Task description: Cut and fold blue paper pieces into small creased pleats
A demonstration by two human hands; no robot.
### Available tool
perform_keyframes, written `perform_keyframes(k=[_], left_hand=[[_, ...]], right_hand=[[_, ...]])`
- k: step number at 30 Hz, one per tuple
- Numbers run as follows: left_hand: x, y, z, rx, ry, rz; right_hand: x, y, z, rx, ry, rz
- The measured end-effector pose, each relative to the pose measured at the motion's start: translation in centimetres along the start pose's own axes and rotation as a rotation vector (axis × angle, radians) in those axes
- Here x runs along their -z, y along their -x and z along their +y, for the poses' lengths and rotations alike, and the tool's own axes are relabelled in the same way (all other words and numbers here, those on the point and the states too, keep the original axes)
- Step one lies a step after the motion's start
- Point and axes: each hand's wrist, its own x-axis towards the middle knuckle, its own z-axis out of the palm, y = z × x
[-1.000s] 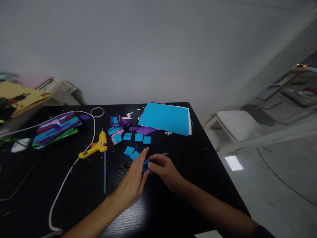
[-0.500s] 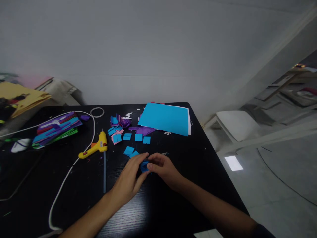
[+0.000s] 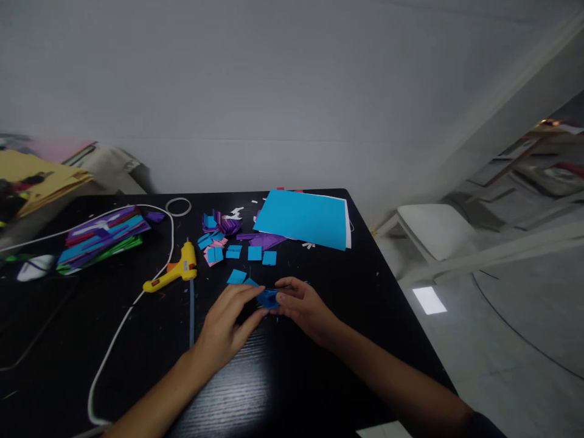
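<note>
A small blue folded paper piece (image 3: 268, 298) is held between both hands above the black table. My left hand (image 3: 230, 316) pinches its left side between thumb and fingers. From the right, my right hand (image 3: 303, 307) grips it with curled fingers, which cover part of it. Just beyond the hands lie small blue paper squares (image 3: 236, 277), one partly hidden by the left fingers. More blue squares (image 3: 255, 253) sit in a row farther back. A thin pointed object by the right fingers is mostly hidden.
A yellow glue gun (image 3: 176, 269) with a glue stick (image 3: 192, 310) lies left of my hands, near a white cable (image 3: 112, 347). Behind are a large blue sheet (image 3: 303, 219), striped purple paper pieces (image 3: 225, 224) and a coloured paper stack (image 3: 104, 234). A white stool (image 3: 433, 228) stands right.
My left hand has shifted slightly left and its fingers have lowered, so more of the blue folded paper shows. My right hand keeps nearly the same place.
</note>
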Motion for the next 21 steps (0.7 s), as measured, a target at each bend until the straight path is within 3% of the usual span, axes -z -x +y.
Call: perform_keyframes(k=[21], left_hand=[[0.47,-0.46,-0.73,-0.069,0.067,-0.037]], right_hand=[[0.46,-0.23,-0.23,0.001,0.107,-0.043]])
